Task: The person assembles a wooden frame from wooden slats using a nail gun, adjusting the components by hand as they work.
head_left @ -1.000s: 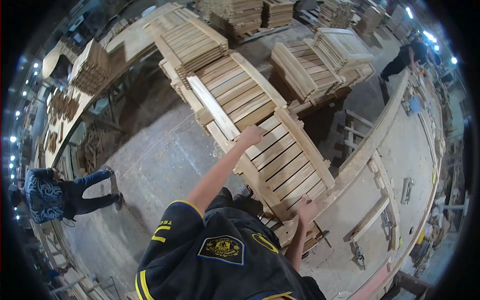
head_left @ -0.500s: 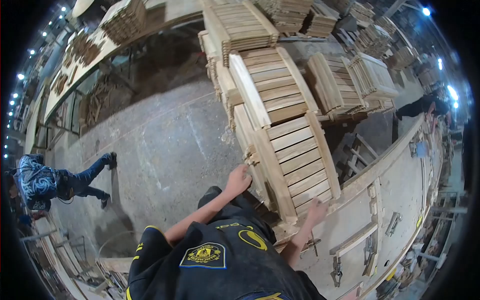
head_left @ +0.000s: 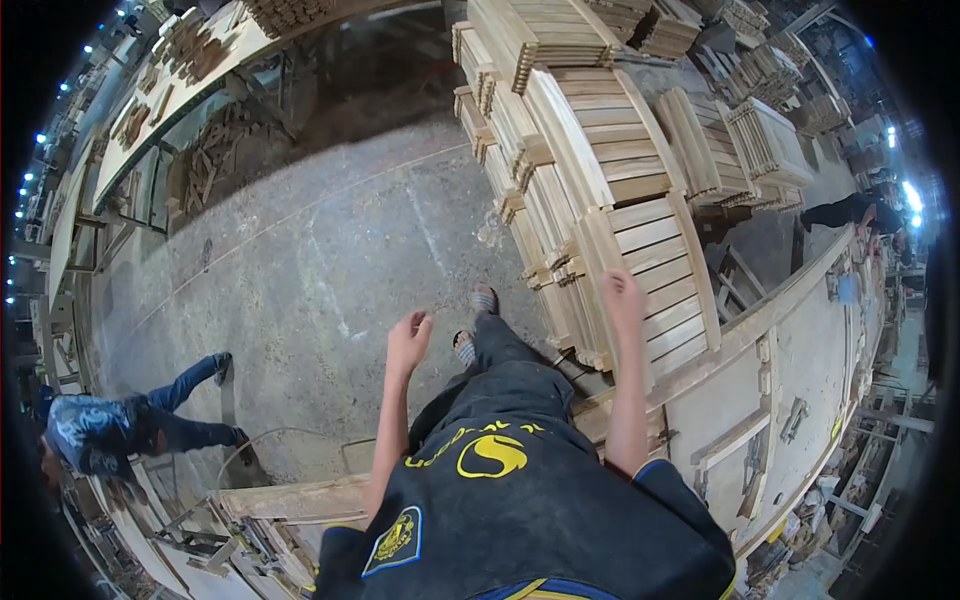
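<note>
My left hand [head_left: 409, 341] hangs over the concrete floor, away from the stacks, with its fingers loosely curled and nothing in them. Over the left rail of the nearest slatted wooden panel [head_left: 668, 270] is my right hand [head_left: 625, 296], its fingers bent inward and no object showing in them. This panel lies on top of a tall stack whose side [head_left: 560, 290] shows many layered rail ends. Farther along the row, another slatted panel [head_left: 615, 125] tops the neighbouring stack.
A workbench [head_left: 735, 440] with clamps [head_left: 795, 420] runs along my right. More stacked panels [head_left: 705, 145] stand beyond the row. Across the concrete floor [head_left: 290, 260], a person [head_left: 120, 425] is at the left. A long table [head_left: 165, 95] at upper left carries wood pieces.
My left hand has moved left, away from the stack side. My right hand has shifted from the panel's near end to its left rail. My view has turned, and the person at left has moved lower.
</note>
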A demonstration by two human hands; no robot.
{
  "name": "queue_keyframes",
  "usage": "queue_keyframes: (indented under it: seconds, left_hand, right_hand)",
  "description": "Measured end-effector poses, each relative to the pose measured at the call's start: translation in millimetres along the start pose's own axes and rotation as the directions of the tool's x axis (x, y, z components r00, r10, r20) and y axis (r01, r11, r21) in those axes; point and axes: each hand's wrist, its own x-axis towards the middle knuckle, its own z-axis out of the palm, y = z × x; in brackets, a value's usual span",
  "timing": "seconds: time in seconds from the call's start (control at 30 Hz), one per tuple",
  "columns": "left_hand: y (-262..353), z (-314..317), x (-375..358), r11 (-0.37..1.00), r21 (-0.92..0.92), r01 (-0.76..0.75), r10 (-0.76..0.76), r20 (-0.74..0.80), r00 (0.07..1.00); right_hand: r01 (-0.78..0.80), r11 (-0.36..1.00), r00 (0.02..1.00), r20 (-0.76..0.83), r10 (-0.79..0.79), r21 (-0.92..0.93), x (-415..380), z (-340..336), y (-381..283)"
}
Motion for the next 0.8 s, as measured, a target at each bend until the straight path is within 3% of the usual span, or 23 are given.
queue_keyframes:
  seconds: [0.07,0.1,0.17,0.2,0.27,0.3,0.33,0.43,0.47,0.53,0.6,0.67,0.73,0.8]
  left_hand:
    - [-27.8,-10.1,-12.5,0.967,-0.206,0.148,-0.163,-0.057,0.985]
    - [-39.5,-15.0,-17.0,0.926,-0.286,0.248,-0.259,-0.002,0.966]
    - [-52.0,-23.9,-24.3,0.883,-0.351,0.310,-0.314,0.048,0.948]
    - [-54.5,-27.7,-22.6,0.833,-0.414,0.368,-0.363,0.094,0.927]
    - [-60.3,-33.2,-20.7,0.761,-0.484,0.432,-0.422,0.136,0.896]
    - [-68.4,-37.1,-17.8,0.756,-0.518,0.400,-0.347,0.200,0.916]
    - [-73.8,-43.8,-10.9,0.751,-0.552,0.361,-0.262,0.254,0.931]
    - [-72.4,-68.1,1.1,0.814,-0.458,0.357,-0.246,0.285,0.926]
    - [-68.8,-81.9,9.1,0.842,-0.412,0.347,-0.235,0.300,0.925]
    - [-53.9,-113.1,13.0,0.819,-0.390,0.420,-0.285,0.358,0.889]
    - [-48.6,-139.0,18.5,0.816,-0.429,0.387,-0.212,0.401,0.891]
    - [-58.8,-159.4,25.3,0.800,-0.432,0.416,-0.236,0.412,0.880]
    - [-68.6,-171.5,38.3,0.782,-0.452,0.430,-0.237,0.423,0.875]
    - [-72.5,-175.6,45.4,0.743,-0.496,0.450,-0.300,0.354,0.886]
  right_hand:
    - [0.053,0.998,0.955,0.295,-0.045,-0.020,-13.0,35.6,-24.1]
    - [0.064,0.998,0.883,0.468,-0.043,-0.028,-20.2,49.8,-34.5]
    - [0.117,0.991,0.773,0.632,-0.052,-0.062,-35.5,85.7,-26.3]
    - [0.121,0.991,0.775,0.630,-0.055,-0.061,-38.7,96.3,-24.5]
    - [0.234,0.944,0.692,0.722,0.008,-0.234,-57.3,115.8,-19.0]
    - [0.226,0.947,0.690,0.724,0.008,-0.226,-67.6,125.3,-15.6]
    - [0.123,0.968,0.716,0.695,0.066,-0.218,-72.0,135.1,-7.9]
    - [-0.061,0.972,0.743,0.640,0.197,-0.228,-71.1,186.9,12.2]
    - [-0.076,0.979,0.747,0.639,0.183,-0.190,-60.4,214.2,23.0]
    - [-0.093,0.953,0.769,0.586,0.254,-0.290,-73.2,262.2,48.4]
    - [-0.195,0.960,0.799,0.535,0.275,-0.202,-76.7,286.8,48.0]
    - [-0.245,0.964,0.851,0.453,0.264,-0.101,-66.3,294.9,38.3]
    - [-0.339,0.941,0.818,0.487,0.307,-0.023,-55.4,284.2,22.1]
    - [-0.276,0.959,0.847,0.455,0.276,-0.068,-38.6,264.5,22.7]
